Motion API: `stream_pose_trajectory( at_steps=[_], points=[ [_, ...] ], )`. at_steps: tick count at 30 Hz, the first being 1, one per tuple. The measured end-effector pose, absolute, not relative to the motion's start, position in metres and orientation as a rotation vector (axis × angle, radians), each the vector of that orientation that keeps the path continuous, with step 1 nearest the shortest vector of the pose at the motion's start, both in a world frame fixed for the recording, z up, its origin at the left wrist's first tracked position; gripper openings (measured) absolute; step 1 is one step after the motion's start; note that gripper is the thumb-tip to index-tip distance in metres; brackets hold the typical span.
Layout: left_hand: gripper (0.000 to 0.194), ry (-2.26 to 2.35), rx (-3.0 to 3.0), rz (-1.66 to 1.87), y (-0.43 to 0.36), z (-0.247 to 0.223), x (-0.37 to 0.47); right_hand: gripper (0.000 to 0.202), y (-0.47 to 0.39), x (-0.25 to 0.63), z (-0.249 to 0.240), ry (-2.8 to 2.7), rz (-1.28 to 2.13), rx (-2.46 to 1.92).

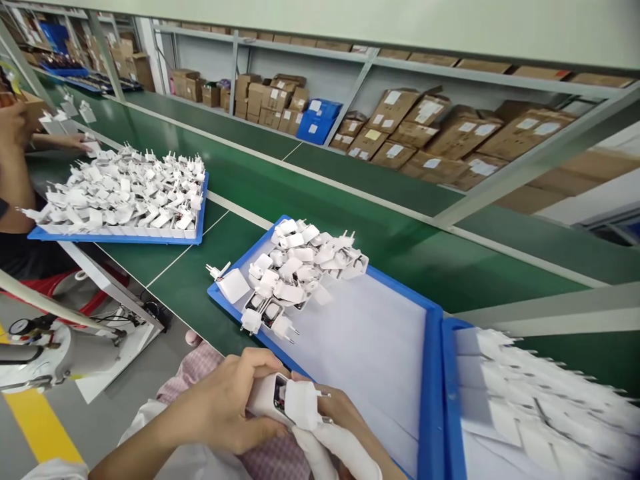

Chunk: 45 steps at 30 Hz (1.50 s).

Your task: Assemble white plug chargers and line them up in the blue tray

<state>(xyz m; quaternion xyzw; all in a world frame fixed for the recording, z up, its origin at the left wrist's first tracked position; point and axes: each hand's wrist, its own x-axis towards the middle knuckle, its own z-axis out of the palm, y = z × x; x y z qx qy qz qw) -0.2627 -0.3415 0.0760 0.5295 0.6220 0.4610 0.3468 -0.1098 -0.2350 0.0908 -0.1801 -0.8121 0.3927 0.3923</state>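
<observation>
My left hand (225,400) is wrapped round the white housing of a plug adapter (265,397), whose open end shows parts inside. White-covered fingers of my right hand (340,433) press at the white pin cap (301,405), which sits partly off the housing, its two metal pins pointing right. Just beyond my hands lies a blue tray (433,373) with a pile of white plug adapters (295,260) at its far left part. Some adapters there stand with their housings open.
A second blue tray (453,400) at the right holds rows of white plugs (540,407). Another loaded tray (115,237) stands at the left beside a person's arm (15,167). Behind runs a green belt (240,177), with shelved cartons (395,110) beyond.
</observation>
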Motion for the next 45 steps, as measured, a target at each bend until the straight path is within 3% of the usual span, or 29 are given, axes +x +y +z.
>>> stream_pose_trajectory(
  at_steps=[9, 14, 23, 26, 29, 32, 34, 37, 41, 45],
  points=[
    [0.048, 1.708, 1.649, 1.058, -0.342, 0.091, -0.274, 0.041, -0.228, -0.102, 0.091, -2.233, 1.033, -0.324],
    [0.054, 1.643, 1.674, 1.057, -0.341, 0.092, -0.277, 0.042, -0.229, -0.095, 0.079, -2.267, 0.856, -0.254],
    [0.073, 1.650, 1.363, 1.055, -0.321, 0.025, -0.280, 0.040, -0.236, -0.122, 0.018, -2.234, 0.772, -0.394],
    [0.058, 1.761, 1.322, 1.059, -0.331, 0.022, -0.284, 0.042, -0.237, -0.121, -0.001, -2.202, 0.873, -0.446],
    [0.025, 1.771, 1.175, 1.118, -0.336, 0.030, -0.290, 0.043, -0.236, -0.118, -0.007, -2.194, 0.836, -0.463],
    [0.029, 1.612, 0.839, 1.120, -0.329, 0.029, -0.289, 0.034, -0.234, -0.115, -0.004, -2.262, 0.729, -0.471],
    [0.041, 1.491, 0.662, 1.093, -0.323, 0.022, -0.286, 0.026, -0.234, -0.111, 0.000, -2.295, 0.868, -0.543],
    [0.055, 1.408, 0.556, 1.105, -0.317, 0.011, -0.283, 0.025, -0.239, -0.104, 0.003, -2.025, 1.461, -0.881],
    [0.062, 1.337, 0.506, 1.111, -0.316, 0.008, -0.286, 0.043, -0.244, -0.103, 0.005, -1.327, 2.101, -1.229],
    [0.062, 1.316, 0.477, 1.091, -0.314, 0.011, -0.287, 0.052, -0.242, -0.112, 0.008, -0.994, 2.336, -1.287]
  ],
)
